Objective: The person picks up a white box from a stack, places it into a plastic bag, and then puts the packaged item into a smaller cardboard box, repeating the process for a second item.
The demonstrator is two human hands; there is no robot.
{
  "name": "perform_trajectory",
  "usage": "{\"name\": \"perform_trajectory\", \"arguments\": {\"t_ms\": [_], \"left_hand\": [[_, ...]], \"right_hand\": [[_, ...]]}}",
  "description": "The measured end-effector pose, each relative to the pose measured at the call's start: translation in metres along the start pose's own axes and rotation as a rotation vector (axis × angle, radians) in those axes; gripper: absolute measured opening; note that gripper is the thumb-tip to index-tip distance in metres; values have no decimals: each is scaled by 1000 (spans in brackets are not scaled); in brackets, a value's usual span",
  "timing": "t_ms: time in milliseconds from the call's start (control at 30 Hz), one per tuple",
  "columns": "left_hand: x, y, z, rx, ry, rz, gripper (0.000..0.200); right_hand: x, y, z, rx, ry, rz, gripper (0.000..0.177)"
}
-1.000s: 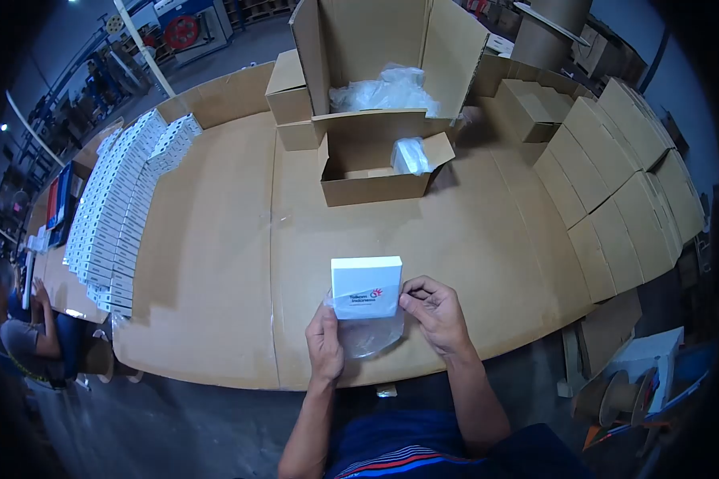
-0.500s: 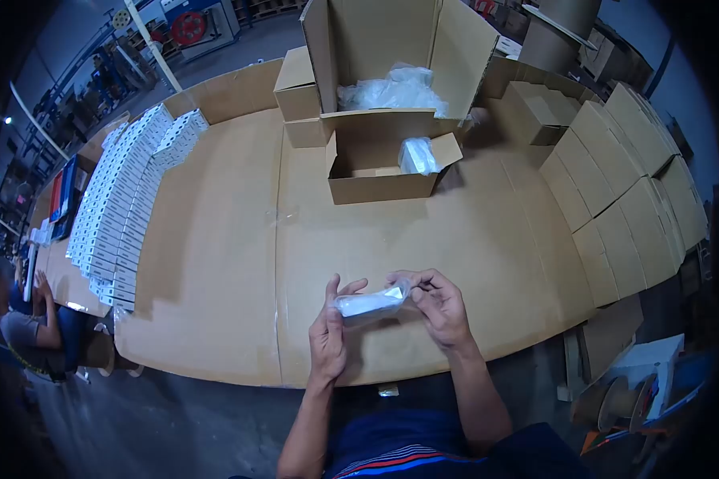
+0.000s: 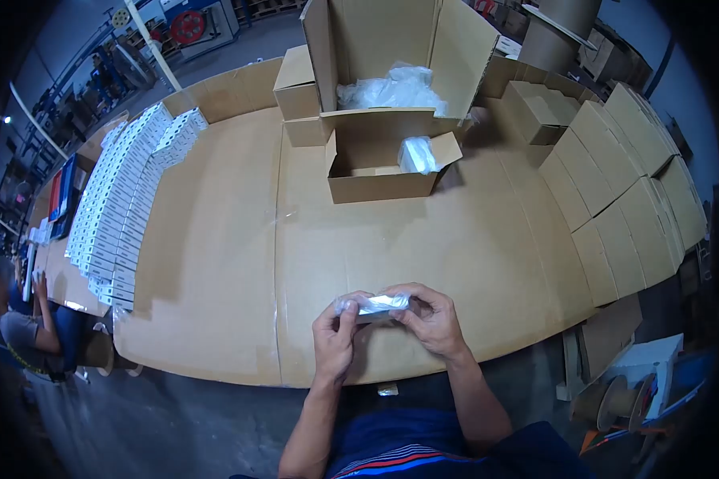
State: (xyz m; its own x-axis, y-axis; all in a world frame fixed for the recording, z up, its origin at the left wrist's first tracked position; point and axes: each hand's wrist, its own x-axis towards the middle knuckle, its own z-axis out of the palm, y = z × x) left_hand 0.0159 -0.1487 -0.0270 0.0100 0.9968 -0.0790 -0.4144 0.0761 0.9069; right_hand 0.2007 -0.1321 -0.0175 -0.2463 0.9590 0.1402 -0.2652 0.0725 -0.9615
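Observation:
A small oblong packet in clear plastic wrap [image 3: 382, 305] is held level above the front of the cardboard-covered table. My left hand [image 3: 335, 335] grips its left end, thumb on the near side. At the other end, my right hand [image 3: 433, 321] pinches the wrap between thumb and fingers. What is inside the plastic cannot be made out beyond a pale, shiny surface. Farther back stands an open brown carton [image 3: 382, 188], with a similar wrapped packet [image 3: 418, 155] leaning at its right end.
A large open box [image 3: 383, 48] behind the carton holds clear plastic bags [image 3: 395, 89]. Rows of small white boxes [image 3: 120, 207] line the left side. Brown cartons [image 3: 615, 188] are stacked at right. Another person [image 3: 32, 319] sits at far left.
My hands have closed around the packet's two ends; the left fingers, spread before, are now wrapped behind it. The packet has turned more level.

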Motion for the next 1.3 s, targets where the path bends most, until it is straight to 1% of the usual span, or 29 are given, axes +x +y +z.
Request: {"name": "perform_trajectory", "arguments": {"t_ms": [67, 100, 200, 300, 400, 433, 533, 567, 667, 800, 900, 1000, 1100, 1200, 1233, 1300], "left_hand": [[-1, 4, -1, -40, 51, -85, 31], [-1, 9, 5, -20, 96, -81, 35], [0, 7, 6, -53, 132, -90, 36], [3, 9, 6, -42, 176, -71, 37], [5, 11, 7, -46, 192, -66, 38], [5, 7, 7, -25, 187, -59, 37], [8, 0, 6, 1, 179, -48, 36], [7, 2, 7, -17, 187, -56, 37], [9, 1, 2, 5, 199, -63, 37], [12, 0, -5, -19, 160, -99, 31], [12, -12, -15, -21, 98, -99, 22], [10, -13, -22, 2, 119, -109, 22], [6, 22, 14, 88, 50, 145, 31], [6, 32, 11, 607, -170, 343, 44], [6, 30, 9, 536, -172, 203, 40], [8, 25, 2, 502, -203, 173, 35]], "right_hand": [[1, 2, -9, -231, -43, -133, 30], [3, -1, -10, -347, -64, -204, 28], [-4, -21, 2, -85, 192, 95, 23], [-2, -21, 0, 151, 322, -61, 19], [-5, -24, -9, -249, 14, -182, 22], [-2, -28, -3, -290, -18, -162, 24], [5, -27, -4, -439, -70, 24, 30], [7, -18, -11, -545, -68, -21, 34], [12, -23, -5, -552, -12, -90, 33], [12, -19, -7, -544, -8, -63, 31], [11, -17, -10, -530, 1, -21, 30], [12, -14, -14, -515, 10, -54, 29], [15, -20, -16, -557, 20, -129, 29], [16, -30, -16, -620, -23, -178, 30], [16, -33, -15, -654, -37, -203, 31], [18, -39, -16, -728, -50, -245, 32]]}}
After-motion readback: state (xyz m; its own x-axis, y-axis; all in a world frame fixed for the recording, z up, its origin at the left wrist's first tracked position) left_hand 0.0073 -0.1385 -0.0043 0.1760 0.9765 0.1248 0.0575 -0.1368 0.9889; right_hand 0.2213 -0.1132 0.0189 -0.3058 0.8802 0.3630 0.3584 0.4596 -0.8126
